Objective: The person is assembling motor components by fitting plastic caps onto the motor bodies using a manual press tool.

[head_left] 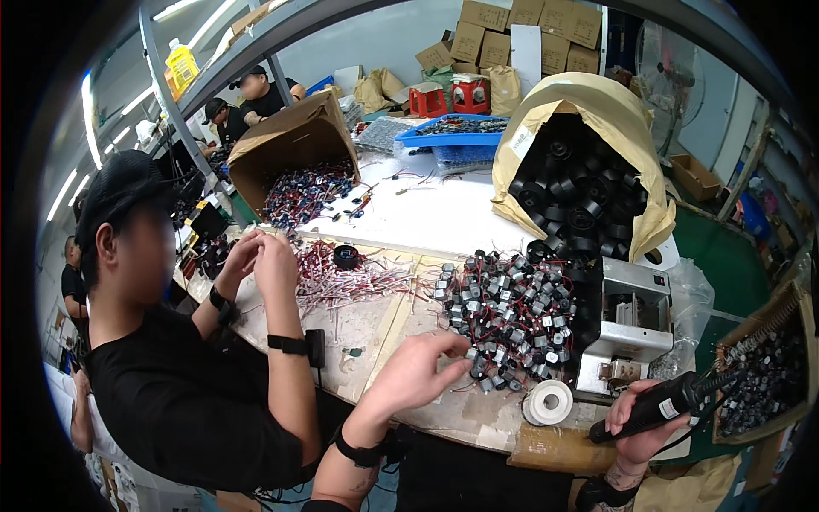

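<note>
Red-wired silver motors (505, 314) lie heaped, a tilted black tool (655, 406) to their right.

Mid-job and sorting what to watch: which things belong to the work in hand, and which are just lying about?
Likely in the work:
black handheld tool, in the right hand
small silver parts, beside the left hand

Likely just lying about:
yellow bottle
cardboard boxes
fan

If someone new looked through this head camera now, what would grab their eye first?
Probably the big open paper sack of black round parts, upper right. In front of it spreads a heap of small silver wired parts, with the left hand at its near-left edge. At lower right, the right hand grips a black handheld tool.
</note>
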Tool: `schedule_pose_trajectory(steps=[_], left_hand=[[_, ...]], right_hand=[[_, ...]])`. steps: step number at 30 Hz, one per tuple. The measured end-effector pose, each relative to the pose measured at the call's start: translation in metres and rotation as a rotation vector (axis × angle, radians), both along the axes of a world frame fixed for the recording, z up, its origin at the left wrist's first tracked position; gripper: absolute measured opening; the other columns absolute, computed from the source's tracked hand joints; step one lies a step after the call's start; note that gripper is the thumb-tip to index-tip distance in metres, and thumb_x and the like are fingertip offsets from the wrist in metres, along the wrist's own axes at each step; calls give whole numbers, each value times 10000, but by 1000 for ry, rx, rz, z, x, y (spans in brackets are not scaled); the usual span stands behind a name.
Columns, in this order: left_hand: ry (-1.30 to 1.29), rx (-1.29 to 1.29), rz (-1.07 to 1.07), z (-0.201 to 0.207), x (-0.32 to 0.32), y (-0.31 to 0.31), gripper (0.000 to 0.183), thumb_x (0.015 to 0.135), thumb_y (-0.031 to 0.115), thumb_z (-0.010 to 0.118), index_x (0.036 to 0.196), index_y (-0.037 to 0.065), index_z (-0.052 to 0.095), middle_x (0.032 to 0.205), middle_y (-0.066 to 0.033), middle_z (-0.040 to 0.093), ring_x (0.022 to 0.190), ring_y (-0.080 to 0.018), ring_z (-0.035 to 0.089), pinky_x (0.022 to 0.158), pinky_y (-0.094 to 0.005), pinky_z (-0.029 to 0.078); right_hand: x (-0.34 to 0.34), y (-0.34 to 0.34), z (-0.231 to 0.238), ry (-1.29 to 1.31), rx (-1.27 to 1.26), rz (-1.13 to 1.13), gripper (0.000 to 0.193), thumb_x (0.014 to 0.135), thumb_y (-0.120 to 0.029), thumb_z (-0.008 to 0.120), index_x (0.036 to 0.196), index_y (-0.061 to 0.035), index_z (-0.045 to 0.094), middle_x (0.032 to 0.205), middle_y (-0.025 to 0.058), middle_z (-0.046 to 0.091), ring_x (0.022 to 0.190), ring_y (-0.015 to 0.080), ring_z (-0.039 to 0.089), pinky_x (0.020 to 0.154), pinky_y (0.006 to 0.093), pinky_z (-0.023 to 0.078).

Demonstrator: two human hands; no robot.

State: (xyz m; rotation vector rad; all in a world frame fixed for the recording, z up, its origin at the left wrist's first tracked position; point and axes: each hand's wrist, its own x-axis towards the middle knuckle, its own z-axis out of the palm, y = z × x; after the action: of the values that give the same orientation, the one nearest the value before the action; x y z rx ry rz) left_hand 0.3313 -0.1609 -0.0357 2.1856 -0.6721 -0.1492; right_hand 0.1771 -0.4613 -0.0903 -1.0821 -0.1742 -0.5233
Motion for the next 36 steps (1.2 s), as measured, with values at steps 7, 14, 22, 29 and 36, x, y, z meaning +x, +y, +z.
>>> schedule_pose_trajectory(steps=[7,14,22,29,36], left_hand=[[130,-943,-734,77,-88,-33,82,858,-60,583,858,-43,664,941,-179,699,804,-296,678,720,-376,533],[283,-1280,-892,92,-111,-52,116,891,4,581,867,-56,678,900,-187,701,760,-271,640,673,-345,508],[139,-1431,-933,128,-125,11,203,930,76,573,893,-82,694,859,-203,703,718,-252,603,625,-312,482],[-509,-1482,-971,152,-142,30,264,936,142,613,945,-103,709,920,-233,695,789,-271,621,701,-320,510],[-736,-1339,-913,172,-152,44,401,902,346,703,922,-55,704,902,-165,690,776,-242,591,679,-300,475]], right_hand=[[1,0,0,36,32,-11,984,779,-855,413,1185,37,488,697,77,537,522,149,522,503,284,458],[16,3,0,7,3,-56,912,849,-824,310,1194,0,491,685,56,512,505,133,491,472,271,431],[-3,-12,-20,-36,75,-31,828,883,-763,381,1251,-25,459,720,40,493,517,127,476,450,246,411],[4,-33,-32,-44,251,364,913,802,-706,608,1347,9,449,1003,147,579,829,251,556,731,364,492],[13,-44,-37,-31,226,335,918,785,-683,649,1361,-1,435,1017,148,580,848,269,558,736,371,493]])
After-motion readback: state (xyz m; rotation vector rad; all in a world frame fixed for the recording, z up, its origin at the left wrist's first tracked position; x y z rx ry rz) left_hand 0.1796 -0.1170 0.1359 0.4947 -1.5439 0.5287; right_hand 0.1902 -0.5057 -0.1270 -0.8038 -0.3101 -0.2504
